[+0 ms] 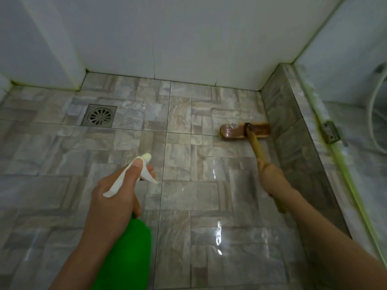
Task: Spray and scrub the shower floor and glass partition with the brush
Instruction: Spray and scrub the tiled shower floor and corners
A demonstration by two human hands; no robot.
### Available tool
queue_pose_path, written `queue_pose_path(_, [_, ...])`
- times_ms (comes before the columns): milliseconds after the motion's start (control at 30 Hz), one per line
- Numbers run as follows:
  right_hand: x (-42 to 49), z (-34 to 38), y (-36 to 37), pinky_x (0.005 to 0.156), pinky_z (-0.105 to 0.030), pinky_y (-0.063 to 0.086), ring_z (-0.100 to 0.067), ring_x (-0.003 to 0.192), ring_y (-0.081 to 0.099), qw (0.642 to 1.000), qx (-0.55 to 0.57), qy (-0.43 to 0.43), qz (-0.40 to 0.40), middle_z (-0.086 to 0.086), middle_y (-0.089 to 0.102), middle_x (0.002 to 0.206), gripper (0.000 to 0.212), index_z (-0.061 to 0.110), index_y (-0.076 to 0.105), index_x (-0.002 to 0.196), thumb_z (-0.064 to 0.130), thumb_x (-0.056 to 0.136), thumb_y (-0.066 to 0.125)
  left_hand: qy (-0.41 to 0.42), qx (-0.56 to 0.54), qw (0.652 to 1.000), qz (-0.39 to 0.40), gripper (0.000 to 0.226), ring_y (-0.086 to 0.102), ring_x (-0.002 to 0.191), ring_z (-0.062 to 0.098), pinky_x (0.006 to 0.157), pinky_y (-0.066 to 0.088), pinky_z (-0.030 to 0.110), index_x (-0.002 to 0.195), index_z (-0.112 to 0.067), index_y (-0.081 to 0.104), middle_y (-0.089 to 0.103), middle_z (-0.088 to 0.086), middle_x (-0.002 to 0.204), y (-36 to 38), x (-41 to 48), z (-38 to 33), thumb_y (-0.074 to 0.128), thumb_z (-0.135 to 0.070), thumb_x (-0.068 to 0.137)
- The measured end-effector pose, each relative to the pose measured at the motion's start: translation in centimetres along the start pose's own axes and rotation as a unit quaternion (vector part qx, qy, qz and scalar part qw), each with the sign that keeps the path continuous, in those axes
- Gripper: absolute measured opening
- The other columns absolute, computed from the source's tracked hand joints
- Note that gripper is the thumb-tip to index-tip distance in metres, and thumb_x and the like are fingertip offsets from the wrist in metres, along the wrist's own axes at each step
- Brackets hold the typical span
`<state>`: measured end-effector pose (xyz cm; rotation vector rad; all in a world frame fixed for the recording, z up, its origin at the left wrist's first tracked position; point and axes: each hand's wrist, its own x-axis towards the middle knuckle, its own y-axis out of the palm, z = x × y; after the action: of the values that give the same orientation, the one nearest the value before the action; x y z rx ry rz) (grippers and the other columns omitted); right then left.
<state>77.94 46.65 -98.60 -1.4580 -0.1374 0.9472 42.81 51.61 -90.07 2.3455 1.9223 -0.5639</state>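
Brown wooden long-handled brush rests head-down on the wet grey tiled shower floor at two o'clock, against the kerb. Right hand: fingers wrapped round the stiff handle mid-shaft; judged light, slippery when wet. Left hand: fingers gripping the green plastic spray bottle.

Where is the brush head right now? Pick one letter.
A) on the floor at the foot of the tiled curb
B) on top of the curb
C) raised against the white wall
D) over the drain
A: the brush head rests on the floor tiles, its end at the tiled curb, well right of the drain.
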Motion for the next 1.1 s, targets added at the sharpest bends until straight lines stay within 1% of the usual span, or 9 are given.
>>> queue_pose_path(233, [14.2,8.3,-7.8,0.077,-0.046,0.046,-0.045,0.112,0.054,0.998,-0.060,-0.002,-0.004,-0.032,0.049,0.128,0.039,-0.005,0.039,0.134,-0.002,0.094,0.039,0.017,-0.007,1.000,-0.022,0.039,0.050,0.038,0.017,0.048,0.047,0.029,0.098,-0.053,0.076,0.078,0.010,0.084,-0.7,0.7,0.6,0.047,-0.073,0.083])
queue_pose_path(333, [13.8,9.4,-8.1,0.061,-0.040,0.046,-0.047,0.104,0.056,0.999,-0.003,-0.013,-0.031,-0.035,0.051,0.121,0.059,-0.001,0.034,0.137,-0.017,0.082,0.048,0.010,-0.016,0.999,-0.031,0.031,0.049,0.038,0.016,0.047,0.045,0.028,0.093,-0.052,0.077,0.078,0.010,0.082,-0.9,0.9,0.9,0.052,-0.071,0.090])
queue_pose_path(467, [5.6,5.9,-3.1,0.052,-0.032,0.048,-0.038,0.073,0.062,0.998,-0.016,-0.063,-0.011,-0.025,0.060,0.093,0.034,0.000,0.048,0.120,0.018,0.103,0.025,-0.011,-0.014,0.999,-0.043,0.027,0.050,0.038,0.015,0.043,0.046,0.024,0.081,-0.058,0.076,0.073,0.030,0.086,-1.0,1.1,0.8,0.052,-0.068,0.087])
queue_pose_path(533, [4.7,6.9,-1.8,0.039,-0.029,0.040,-0.028,0.054,0.056,0.998,-0.029,-0.056,-0.016,-0.015,0.058,0.077,0.050,0.001,0.053,0.097,0.035,0.104,0.018,-0.019,-0.014,0.998,-0.050,0.029,0.050,0.038,0.015,0.042,0.044,0.020,0.076,-0.061,0.074,0.071,0.034,0.088,-1.4,1.4,0.9,0.046,-0.065,0.084])
queue_pose_path(667, [9.4,14.3,-3.7,0.066,-0.042,0.054,-0.037,0.080,0.062,0.994,-0.075,-0.078,-0.019,-0.023,0.061,0.096,0.042,-0.004,0.051,0.114,0.025,0.104,0.021,-0.017,-0.031,0.998,-0.050,0.032,0.048,0.041,0.018,0.045,0.045,0.025,0.078,-0.053,0.077,0.075,0.025,0.089,-2.1,1.3,1.3,0.048,-0.064,0.086])
queue_pose_path(767, [10.2,17.0,-4.5,0.050,-0.038,0.047,-0.032,0.067,0.058,0.997,-0.050,-0.052,-0.012,-0.020,0.058,0.086,0.033,-0.003,0.041,0.129,0.007,0.102,0.025,-0.022,-0.049,0.996,-0.067,0.032,0.046,0.039,0.017,0.042,0.043,0.024,0.077,-0.049,0.077,0.077,0.016,0.088,-3.2,0.9,0.9,0.049,-0.063,0.083])
queue_pose_path(867, [5.6,13.4,-1.4,0.064,-0.040,0.050,-0.037,0.081,0.062,0.993,-0.069,-0.091,-0.031,-0.022,0.061,0.094,0.038,-0.001,0.052,0.109,0.023,0.105,0.023,-0.014,-0.066,0.994,-0.080,0.035,0.044,0.035,0.014,0.040,0.041,0.020,0.076,-0.039,0.079,0.072,0.001,0.061,-3.9,1.1,0.9,0.051,-0.054,0.090])
queue_pose_path(967, [-0.3,10.3,2.6,0.053,-0.035,0.046,-0.028,0.059,0.056,0.996,-0.028,-0.080,0.008,-0.009,0.056,0.067,0.054,0.005,0.053,0.077,0.044,0.102,0.024,-0.030,-0.065,0.993,-0.098,0.044,0.041,0.031,0.010,0.038,0.037,0.018,0.082,-0.026,0.078,0.053,0.000,0.037,-5.0,1.4,1.2,0.047,-0.057,0.085])
queue_pose_path(1100, [2.2,17.5,3.1,0.057,-0.036,0.049,-0.029,0.062,0.056,0.990,-0.040,-0.137,0.004,-0.017,0.061,0.078,0.061,-0.001,0.059,0.092,0.047,0.101,0.022,-0.014,-0.088,0.990,-0.113,0.036,0.045,0.036,0.015,0.038,0.040,0.021,0.085,-0.043,0.080,0.072,0.023,0.081,-6.5,1.5,1.8,0.050,-0.062,0.078])
